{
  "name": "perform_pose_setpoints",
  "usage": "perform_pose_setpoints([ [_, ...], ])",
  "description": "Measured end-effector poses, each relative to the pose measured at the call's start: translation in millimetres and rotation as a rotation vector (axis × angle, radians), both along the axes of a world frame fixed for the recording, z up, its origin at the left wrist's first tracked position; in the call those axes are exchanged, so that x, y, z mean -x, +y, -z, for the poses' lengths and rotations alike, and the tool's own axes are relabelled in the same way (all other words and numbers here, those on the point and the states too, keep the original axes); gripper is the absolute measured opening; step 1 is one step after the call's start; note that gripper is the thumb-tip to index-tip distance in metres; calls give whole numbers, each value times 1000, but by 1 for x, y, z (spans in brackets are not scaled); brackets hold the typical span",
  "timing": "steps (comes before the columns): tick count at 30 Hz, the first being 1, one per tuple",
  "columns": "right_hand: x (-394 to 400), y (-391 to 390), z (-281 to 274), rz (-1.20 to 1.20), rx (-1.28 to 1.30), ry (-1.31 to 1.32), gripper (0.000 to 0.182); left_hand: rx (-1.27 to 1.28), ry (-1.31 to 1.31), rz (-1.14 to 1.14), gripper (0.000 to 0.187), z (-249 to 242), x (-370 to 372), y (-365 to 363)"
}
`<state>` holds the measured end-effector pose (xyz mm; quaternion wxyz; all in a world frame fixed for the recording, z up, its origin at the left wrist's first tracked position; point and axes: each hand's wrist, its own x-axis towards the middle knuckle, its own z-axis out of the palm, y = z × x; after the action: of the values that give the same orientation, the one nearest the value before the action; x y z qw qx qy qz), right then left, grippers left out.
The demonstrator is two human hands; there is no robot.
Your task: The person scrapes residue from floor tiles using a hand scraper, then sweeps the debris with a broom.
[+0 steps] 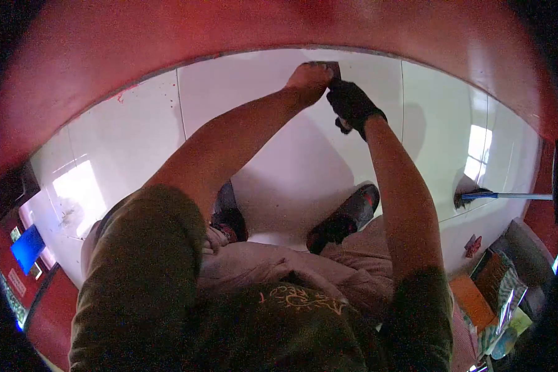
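Observation:
Bare and curled, my left hand is at the upper middle, low over the white floor near the base of the red wall. Its fingertips rest on a small dark reddish-brown flat piece. My right hand, in a black glove with light fingertips showing, is closed just below and to the right of it. The near end of the dark piece meets the glove's knuckles. What kind of thing the piece is, I cannot tell.
A red wall curves across the top. White tiles lie between my dark shoes. At right are a broom with a blue handle and an orange box among piled items. Red spots mark the floor at left.

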<state>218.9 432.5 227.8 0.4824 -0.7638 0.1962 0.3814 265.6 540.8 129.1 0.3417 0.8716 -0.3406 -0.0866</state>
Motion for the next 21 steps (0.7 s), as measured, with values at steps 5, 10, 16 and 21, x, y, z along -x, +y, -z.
perform_pose_setpoints([
  [5,-8,10,-8,136,-59,-17,19,-246,27,36,18,-21,-10,3],
  [10,6,-6,25,67,-175,-110,26,65,-26,-37,9,-25,24,15],
  [16,26,-7,32,257,-102,-60,30,-40,219,-97,42,-12,46,20],
  [21,35,-55,74,75,-58,-260,35,-361,250,-500,115,-14,83,13],
])
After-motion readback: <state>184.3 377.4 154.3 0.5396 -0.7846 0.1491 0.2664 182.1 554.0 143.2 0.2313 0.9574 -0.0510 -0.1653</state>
